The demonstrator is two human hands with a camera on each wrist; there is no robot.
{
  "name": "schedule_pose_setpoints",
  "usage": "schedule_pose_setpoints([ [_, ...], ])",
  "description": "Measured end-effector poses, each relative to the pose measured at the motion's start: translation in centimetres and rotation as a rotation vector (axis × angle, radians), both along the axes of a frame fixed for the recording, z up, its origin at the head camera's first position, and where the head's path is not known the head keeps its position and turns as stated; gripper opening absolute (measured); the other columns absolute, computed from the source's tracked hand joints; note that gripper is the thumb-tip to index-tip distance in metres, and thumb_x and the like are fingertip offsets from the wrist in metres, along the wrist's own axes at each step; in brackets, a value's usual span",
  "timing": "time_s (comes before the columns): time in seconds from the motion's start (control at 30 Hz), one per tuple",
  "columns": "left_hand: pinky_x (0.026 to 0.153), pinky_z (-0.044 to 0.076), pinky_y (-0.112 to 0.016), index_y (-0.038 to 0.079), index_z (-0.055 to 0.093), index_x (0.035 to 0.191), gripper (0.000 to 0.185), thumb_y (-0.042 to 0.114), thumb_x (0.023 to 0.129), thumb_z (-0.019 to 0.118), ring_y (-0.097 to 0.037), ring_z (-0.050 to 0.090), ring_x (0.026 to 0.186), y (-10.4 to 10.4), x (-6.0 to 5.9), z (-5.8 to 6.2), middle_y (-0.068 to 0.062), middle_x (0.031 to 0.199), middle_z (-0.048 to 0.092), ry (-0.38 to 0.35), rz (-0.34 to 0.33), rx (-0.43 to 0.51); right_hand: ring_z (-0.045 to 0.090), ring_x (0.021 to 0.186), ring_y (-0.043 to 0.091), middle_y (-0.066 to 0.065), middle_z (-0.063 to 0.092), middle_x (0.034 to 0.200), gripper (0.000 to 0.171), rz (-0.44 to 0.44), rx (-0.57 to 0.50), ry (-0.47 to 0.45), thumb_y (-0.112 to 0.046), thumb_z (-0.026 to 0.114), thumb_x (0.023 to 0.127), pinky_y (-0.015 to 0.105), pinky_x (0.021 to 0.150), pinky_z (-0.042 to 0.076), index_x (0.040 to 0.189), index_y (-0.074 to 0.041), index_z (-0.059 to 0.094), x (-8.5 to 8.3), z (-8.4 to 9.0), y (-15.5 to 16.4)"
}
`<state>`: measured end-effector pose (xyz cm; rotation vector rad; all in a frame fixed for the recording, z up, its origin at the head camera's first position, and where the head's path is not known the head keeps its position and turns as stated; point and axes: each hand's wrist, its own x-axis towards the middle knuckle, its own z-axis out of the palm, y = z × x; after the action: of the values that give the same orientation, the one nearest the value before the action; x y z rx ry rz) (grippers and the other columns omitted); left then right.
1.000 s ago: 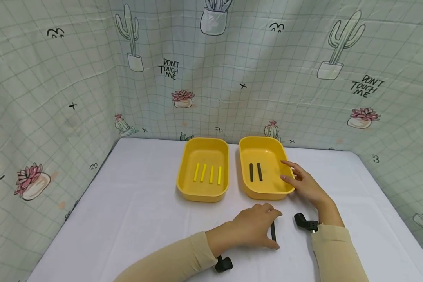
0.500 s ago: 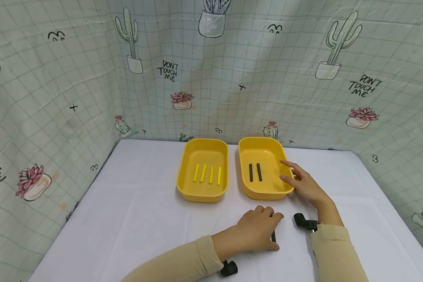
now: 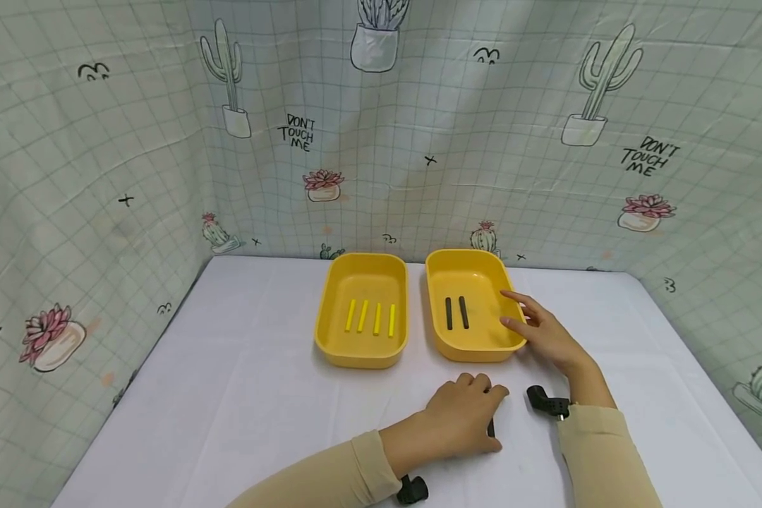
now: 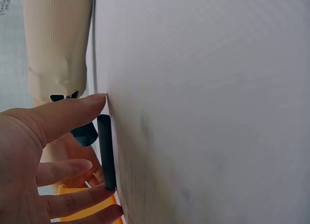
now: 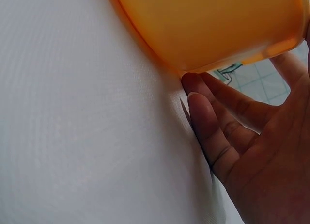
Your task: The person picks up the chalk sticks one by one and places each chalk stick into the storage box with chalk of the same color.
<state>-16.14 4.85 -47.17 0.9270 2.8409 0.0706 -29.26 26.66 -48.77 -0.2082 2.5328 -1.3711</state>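
Note:
My left hand [image 3: 460,416] is spread over a short black stick [image 4: 106,153] on the white table. In the left wrist view a fingertip touches one end of the stick, while the thumb [image 4: 72,115] stands a little apart from the other end. My right hand [image 3: 549,339] holds the right-hand yellow tray [image 3: 441,279] at its right side, with thumb and index finger over the rim and other fingers against the outer wall [image 5: 218,30]. Two black sticks [image 3: 456,312] lie side by side in that tray.
A second yellow tray [image 3: 368,358], to the left, holds several yellow sticks [image 3: 377,319] in a row. White cloth [image 3: 254,381] covers the table. A patterned curtain [image 3: 413,197] hangs behind it. Each wrist carries a black camera [image 3: 546,401].
My left hand has shifted slightly right and its fingers have drawn in closer around the black stick. The right hand stays at the tray. The head view has tilted and panned slightly.

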Motion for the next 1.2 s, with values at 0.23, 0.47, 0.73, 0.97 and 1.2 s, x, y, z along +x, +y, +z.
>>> schedule_pose_setpoints([
  [0.23, 0.084, 0.054, -0.026, 0.038, 0.052, 0.145, 0.072, 0.060, 0.082, 0.081, -0.009, 0.058, 0.116, 0.1, -0.3, 0.0, 0.014, 0.127, 0.060, 0.000, 0.010, 0.024, 0.011, 0.157, 0.054, 0.014, 0.009, 0.175, 0.076, 0.001, -0.001, 0.002, -0.053, 0.066, 0.098, 0.079, 0.117, 0.021, 0.163, -0.033, 0.032, -0.1, -0.1, 0.1],
  [0.47, 0.081, 0.055, -0.027, 0.038, 0.053, 0.145, 0.074, 0.061, 0.081, 0.082, -0.011, 0.060, 0.114, 0.2, -0.5, 0.2, 0.014, 0.126, 0.062, -0.007, 0.014, 0.025, 0.011, 0.157, 0.054, 0.012, 0.012, 0.175, 0.074, 0.014, -0.015, 0.022, -0.050, 0.067, 0.099, 0.077, 0.118, 0.020, 0.162, -0.032, 0.034, -0.2, -0.1, 0.0],
  [0.73, 0.078, 0.055, -0.027, 0.038, 0.054, 0.144, 0.074, 0.061, 0.080, 0.083, -0.011, 0.062, 0.110, 0.4, -0.7, 0.4, 0.014, 0.126, 0.063, -0.005, 0.006, 0.033, 0.011, 0.157, 0.053, 0.012, 0.012, 0.175, 0.073, -0.001, 0.005, 0.015, -0.052, 0.066, 0.098, 0.078, 0.118, 0.021, 0.162, -0.035, 0.033, -0.1, -0.2, 0.3],
  [0.97, 0.079, 0.056, -0.026, 0.038, 0.053, 0.145, 0.075, 0.061, 0.080, 0.083, -0.009, 0.062, 0.108, 0.3, -0.7, 1.0, 0.014, 0.125, 0.063, 0.000, -0.005, 0.052, 0.011, 0.157, 0.053, 0.011, 0.011, 0.175, 0.074, -0.001, 0.006, 0.012, -0.052, 0.066, 0.098, 0.078, 0.118, 0.020, 0.162, -0.035, 0.033, -0.2, -0.2, 0.4],
  [1.2, 0.078, 0.056, -0.025, 0.040, 0.051, 0.147, 0.077, 0.061, 0.080, 0.083, -0.007, 0.063, 0.105, 0.0, -0.7, 2.0, 0.015, 0.127, 0.062, -0.016, -0.022, 0.063, 0.011, 0.157, 0.053, 0.012, 0.010, 0.176, 0.074, -0.005, 0.004, -0.006, -0.053, 0.066, 0.098, 0.078, 0.117, 0.021, 0.162, -0.037, 0.032, -0.2, -0.3, 0.3],
])
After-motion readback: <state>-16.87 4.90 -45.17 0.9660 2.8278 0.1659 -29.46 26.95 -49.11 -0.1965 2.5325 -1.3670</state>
